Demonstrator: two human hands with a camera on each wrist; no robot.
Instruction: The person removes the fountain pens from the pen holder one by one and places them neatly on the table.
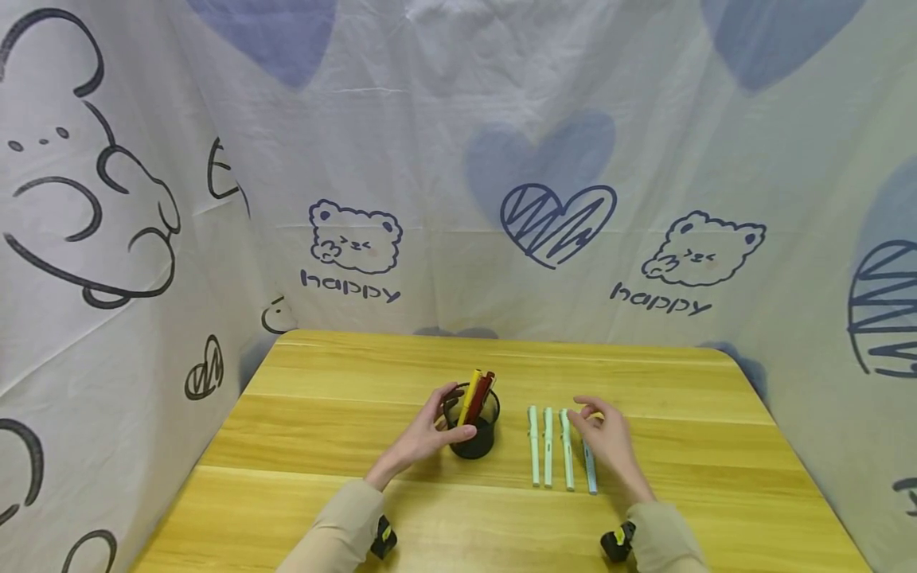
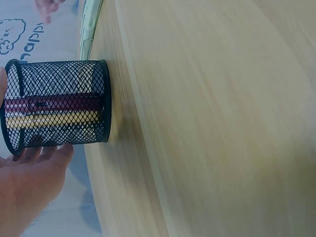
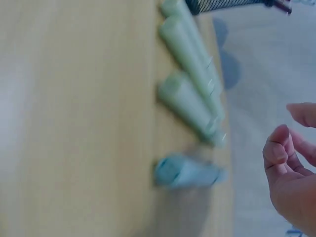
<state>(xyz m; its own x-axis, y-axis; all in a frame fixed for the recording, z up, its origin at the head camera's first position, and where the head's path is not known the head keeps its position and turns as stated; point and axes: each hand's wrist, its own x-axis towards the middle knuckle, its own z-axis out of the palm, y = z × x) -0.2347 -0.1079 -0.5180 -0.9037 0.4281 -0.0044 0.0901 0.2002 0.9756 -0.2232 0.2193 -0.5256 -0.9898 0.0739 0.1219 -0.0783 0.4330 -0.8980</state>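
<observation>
Black mesh forms a cup [image 1: 481,444] that appears to stand upright on a yellow wooden bench [image 1: 301,414]. A yellow pen [image 1: 469,399] and a dark red pen [image 1: 479,401] lean inside it, their far ends above the rim. A person's left grip [image 1: 424,435] grasps the cup, thumb along the near side, fingers round the left side. To the right of the cup lie three green pens [image 1: 548,454] and, at the right end of the row, one blue pen [image 1: 591,472], side by side, each running near to far. The right grip [image 1: 609,439] is above the right end of this row, fingers loosely bent, holding nothing; the right wrist view (blurred over the pens, so fine detail is lost) shows it well apart from them.

For good handling, the left grip should, in my judgement, hold the cup firmly without squeezing, since so light-looking a cup could slide or tip if knocked. The right grip would do best to come straight down on one pen, thumb on one side and forefinger on the other, near mid-barrel. The green pens lie close together, so a wide pinch may roll a neighbour. The blue pen, with a neighbour only to its left, looks the easiest to pinch.
</observation>
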